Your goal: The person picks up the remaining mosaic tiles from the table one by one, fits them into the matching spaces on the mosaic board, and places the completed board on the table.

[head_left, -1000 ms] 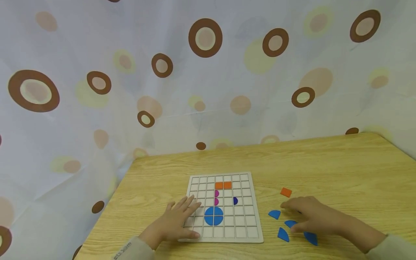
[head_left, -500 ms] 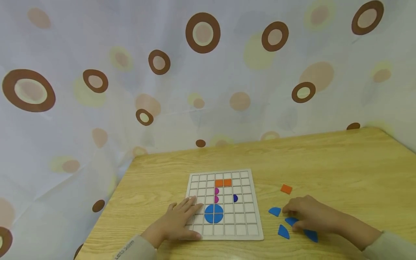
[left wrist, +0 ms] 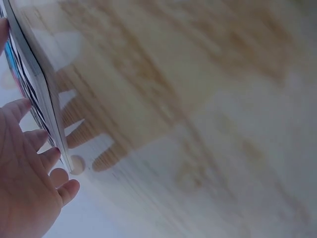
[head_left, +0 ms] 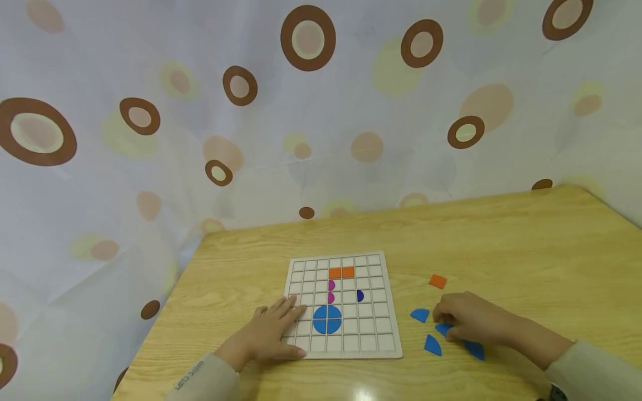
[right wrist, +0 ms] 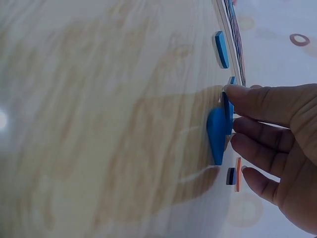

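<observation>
My left hand (head_left: 273,331) lies with spread fingers on the left edge of a white grid board (head_left: 371,342); in the left wrist view its fingertips touch the board's side. On the board are two orange squares (head_left: 341,272), two magenta half-circles (head_left: 331,291), a dark blue half-circle (head_left: 360,296) and blue quarter-circles (head_left: 327,319) forming a disc. Right of the board, my right hand (head_left: 476,317) pinches a blue quarter-circle tile (right wrist: 227,111) between thumb and fingers, low at the table. Another blue quarter-circle (head_left: 473,350) lies partly under this hand.
Two loose blue quarter-circles (head_left: 419,315) (head_left: 433,345) and an orange tile (head_left: 438,281) lie near my right hand. A dark tile (right wrist: 231,176) shows below the fingers in the right wrist view. Behind the wooden table (head_left: 526,250) hangs a patterned cloth (head_left: 351,100).
My right fingers have curled in and closed on the blue quarter-circle tile. The left hand stays on the board. The head view has tilted slightly down, so everything sits higher.
</observation>
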Available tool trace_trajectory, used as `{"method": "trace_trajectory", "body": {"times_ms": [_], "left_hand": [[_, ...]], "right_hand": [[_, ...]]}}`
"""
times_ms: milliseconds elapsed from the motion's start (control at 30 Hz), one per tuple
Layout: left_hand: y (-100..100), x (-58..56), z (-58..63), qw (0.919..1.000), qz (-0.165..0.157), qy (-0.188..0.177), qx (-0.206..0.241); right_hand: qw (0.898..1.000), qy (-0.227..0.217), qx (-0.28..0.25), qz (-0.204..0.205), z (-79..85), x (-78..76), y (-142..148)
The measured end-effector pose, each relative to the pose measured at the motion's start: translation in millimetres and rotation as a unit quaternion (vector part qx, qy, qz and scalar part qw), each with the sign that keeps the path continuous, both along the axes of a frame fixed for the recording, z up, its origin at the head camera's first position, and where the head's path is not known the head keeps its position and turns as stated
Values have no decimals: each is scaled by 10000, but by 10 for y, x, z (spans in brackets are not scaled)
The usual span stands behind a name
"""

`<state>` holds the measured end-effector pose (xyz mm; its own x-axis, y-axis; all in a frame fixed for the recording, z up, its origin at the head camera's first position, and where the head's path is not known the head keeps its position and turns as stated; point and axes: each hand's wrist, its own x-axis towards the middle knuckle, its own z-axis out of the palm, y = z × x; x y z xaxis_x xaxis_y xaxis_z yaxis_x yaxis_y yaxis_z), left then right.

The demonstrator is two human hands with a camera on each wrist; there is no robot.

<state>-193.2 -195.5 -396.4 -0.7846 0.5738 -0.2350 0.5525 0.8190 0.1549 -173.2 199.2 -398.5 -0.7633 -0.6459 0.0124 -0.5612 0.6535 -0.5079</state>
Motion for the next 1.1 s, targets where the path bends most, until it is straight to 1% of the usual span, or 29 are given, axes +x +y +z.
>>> {"method": "trace_trajectory", "body": {"times_ms": [133, 333, 400, 500, 667, 867, 1100], "left_hand": [[9, -20, 18, 10000, -7, -28, -23], [24, -48, 65, 10000, 22, -74, 28], [22, -52, 66, 9999, 49, -95, 32], [11, -55, 45, 9998, 102, -138, 33], [-5, -44, 9, 9994, 188, -255, 142], [-13, -33, -4, 9992, 213, -269, 202], [-7, -28, -21, 9992, 211, -257, 235]], "right_hand": [[10000, 30, 66, -20, 7, -15, -11], [9999, -71, 106, -100, 14, -52, -23], [9999, -98, 61, -66, 15, -58, -25], [9998, -171, 10, -65, 14, -55, -28], [9992, -346, -30, -182, 6, -34, -40], [9982, -494, -106, -338, 4, -3, -54], [9982, -429, -152, -393, 20, 16, -48]]}}
